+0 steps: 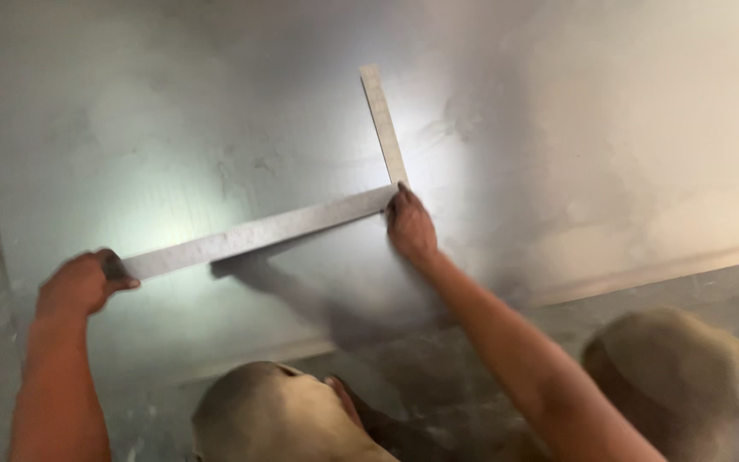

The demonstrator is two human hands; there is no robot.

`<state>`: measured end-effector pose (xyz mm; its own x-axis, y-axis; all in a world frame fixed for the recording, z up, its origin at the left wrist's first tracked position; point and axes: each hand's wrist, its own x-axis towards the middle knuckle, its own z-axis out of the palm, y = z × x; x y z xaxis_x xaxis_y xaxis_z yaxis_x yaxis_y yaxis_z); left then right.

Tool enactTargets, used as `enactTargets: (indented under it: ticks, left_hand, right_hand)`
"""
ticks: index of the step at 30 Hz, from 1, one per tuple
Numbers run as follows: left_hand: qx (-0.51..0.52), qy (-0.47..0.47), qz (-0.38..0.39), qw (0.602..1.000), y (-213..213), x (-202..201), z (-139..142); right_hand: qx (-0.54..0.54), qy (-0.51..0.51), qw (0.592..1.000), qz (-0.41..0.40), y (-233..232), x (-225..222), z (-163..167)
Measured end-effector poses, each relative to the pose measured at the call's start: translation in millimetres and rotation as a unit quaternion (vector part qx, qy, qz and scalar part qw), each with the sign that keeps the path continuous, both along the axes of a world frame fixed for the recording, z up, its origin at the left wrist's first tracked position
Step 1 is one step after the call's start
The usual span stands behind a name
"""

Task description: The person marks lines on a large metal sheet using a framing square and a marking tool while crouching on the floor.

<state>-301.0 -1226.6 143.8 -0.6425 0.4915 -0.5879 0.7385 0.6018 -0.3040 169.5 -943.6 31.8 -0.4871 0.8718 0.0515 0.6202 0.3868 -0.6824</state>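
A metal square (301,221) lies flat on a pale grey sheet (558,128). Its long arm runs from about 8 o'clock up to the corner near the centre; its short arm points on toward 12 o'clock. The left hand (79,282), at 8 o'clock, has its fingers (117,267) curled round the end of the long arm, thumb on top. The right hand (410,227), near the centre, presses fingers held together against the square's corner. Two dusty knees (275,415) show at 6 and 4 o'clock, over a grey floor (438,376).
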Motion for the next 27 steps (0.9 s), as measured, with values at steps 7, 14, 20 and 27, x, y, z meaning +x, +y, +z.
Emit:
enactTargets:
  ticks: [7,14,20,27]
  left_hand:
    - [0.049,-0.098,0.001,0.994,-6.0,-53.3,-102.0]
    - [0.147,-0.174,-0.043,0.973,-2.2,-61.6,-125.1]
    - [0.048,-0.213,0.01,0.976,32.8,-53.6,-109.0]
    - [0.12,-0.236,0.014,0.964,69.9,-7.1,-83.2]
  right_hand:
    - [-0.086,-0.155,0.984,-0.007,-52.1,-52.6,-19.8]
    - [-0.102,-0.235,0.967,-0.004,-53.6,-53.1,-30.2]
    - [-0.009,-0.153,0.988,-0.003,-51.2,-38.6,-39.6]
    - [-0.061,-0.164,0.985,-0.006,-46.0,-41.9,-39.7]
